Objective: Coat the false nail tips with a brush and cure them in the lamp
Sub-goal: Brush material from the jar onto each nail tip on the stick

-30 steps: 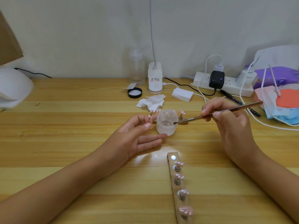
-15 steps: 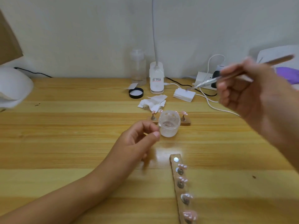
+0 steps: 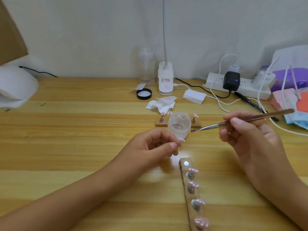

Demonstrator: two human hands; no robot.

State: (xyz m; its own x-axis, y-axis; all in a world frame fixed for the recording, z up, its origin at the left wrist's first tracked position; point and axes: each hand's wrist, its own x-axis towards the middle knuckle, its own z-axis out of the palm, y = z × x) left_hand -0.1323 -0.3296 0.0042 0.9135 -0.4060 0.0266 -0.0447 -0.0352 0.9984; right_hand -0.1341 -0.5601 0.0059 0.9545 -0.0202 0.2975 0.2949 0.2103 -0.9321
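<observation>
My left hand (image 3: 155, 145) pinches a small pink false nail tip (image 3: 181, 140) on its stand, between thumb and fingers, just in front of the clear gel jar (image 3: 179, 125). My right hand (image 3: 250, 135) grips a thin brush (image 3: 236, 121), its bristle end pointing left beside the jar. A wooden strip (image 3: 193, 194) in front holds several pink nail tips on metal stands. A second wooden holder (image 3: 195, 125) with tips sits behind the jar. The white curing lamp (image 3: 15, 87) stands at the far left.
Behind the jar lie crumpled wipes (image 3: 160, 103), a black lid (image 3: 144, 94), a clear bottle (image 3: 146, 69) and a desk lamp base (image 3: 165, 79). A power strip (image 3: 236, 85) with cables, a pen and face masks (image 3: 295, 104) crowd the right side.
My right hand came back down from the raised position, bringing the brush tip beside the jar. My left hand lifted slightly and now pinches a nail tip in front of the jar.
</observation>
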